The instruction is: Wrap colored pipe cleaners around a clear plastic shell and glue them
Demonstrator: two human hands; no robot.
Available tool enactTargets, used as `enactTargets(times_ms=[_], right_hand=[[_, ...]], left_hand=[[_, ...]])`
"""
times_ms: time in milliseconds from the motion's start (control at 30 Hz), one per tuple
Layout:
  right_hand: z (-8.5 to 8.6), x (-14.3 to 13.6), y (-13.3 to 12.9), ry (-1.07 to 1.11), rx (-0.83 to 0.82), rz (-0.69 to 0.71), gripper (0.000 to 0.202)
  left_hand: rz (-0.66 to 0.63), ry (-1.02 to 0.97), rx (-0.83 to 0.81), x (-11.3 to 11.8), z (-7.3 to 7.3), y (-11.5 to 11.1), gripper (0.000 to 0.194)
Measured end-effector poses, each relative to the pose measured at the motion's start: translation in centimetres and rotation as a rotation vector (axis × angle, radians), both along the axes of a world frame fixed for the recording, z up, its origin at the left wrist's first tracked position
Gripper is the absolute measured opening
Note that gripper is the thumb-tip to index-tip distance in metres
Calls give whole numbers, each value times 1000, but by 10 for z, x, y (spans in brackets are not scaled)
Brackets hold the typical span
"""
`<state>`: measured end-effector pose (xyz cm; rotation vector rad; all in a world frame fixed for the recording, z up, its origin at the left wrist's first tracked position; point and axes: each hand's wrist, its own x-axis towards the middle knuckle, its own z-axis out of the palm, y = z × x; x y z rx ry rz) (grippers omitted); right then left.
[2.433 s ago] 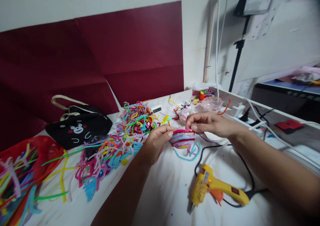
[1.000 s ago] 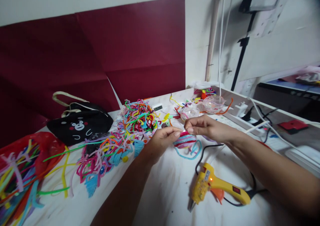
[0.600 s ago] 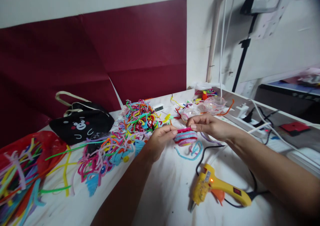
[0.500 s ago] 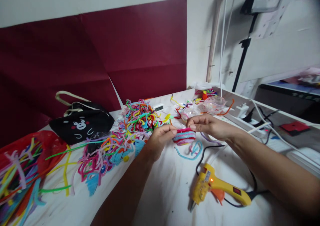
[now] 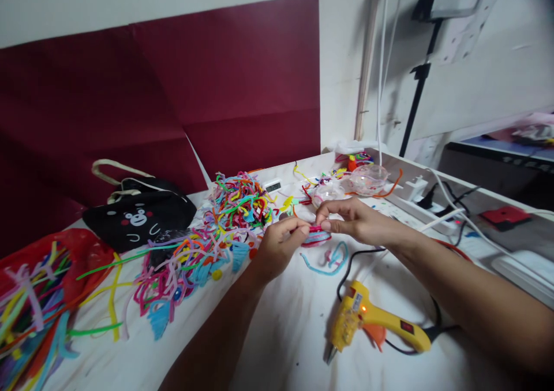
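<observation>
Between my two hands is a small striped piece made of pipe cleaners, in pink, red and light blue rows. My left hand pinches its left end between thumb and fingers. At the right end, my right hand pinches the upper pink edge. My fingers hide part of the piece. Just below it on the table lies a curled light-blue pipe cleaner. A yellow hot glue gun rests on its side nearer to me, its small light glowing orange.
A heap of colourful pipe cleaners spreads along the left. A red plastic bag of more pipe cleaners and a black bag stand beyond. At right are a power strip, cables and a clear plastic container.
The striped piece has tipped, so its face shows narrower now. Both hands have shifted slightly and drawn closer together along its edge. The view has moved a little.
</observation>
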<state>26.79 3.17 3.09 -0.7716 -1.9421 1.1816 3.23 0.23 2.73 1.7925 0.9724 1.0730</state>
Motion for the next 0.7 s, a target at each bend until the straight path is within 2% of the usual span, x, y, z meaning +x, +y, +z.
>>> enactTargets(times_ms=[67, 133, 200, 300, 433, 533, 700], right_hand=[[-1, 1, 2, 0, -14, -1, 46], [-2, 3, 4, -2, -18, -4, 48], [-3, 3, 5, -11, -11, -10, 50], [-3, 4, 6, -31, 25, -37, 50], [0, 2, 2, -74, 179, -104, 46], [0, 0, -2, -103, 352, -112, 33], [-6, -6, -5, -131, 610, -106, 18]], left_hand=[[4, -75, -45, -2, -1, 2, 30], [54, -109, -15, -4, -3, 5, 31], [132, -56, 129, -6, -5, 8, 26], [247, 120, 430, -6, -9, 9, 21], [251, 250, 639, -3, -11, 3, 22], [218, 253, 645, 0, -9, -3, 18], [189, 240, 494, 3, -3, -7, 17]])
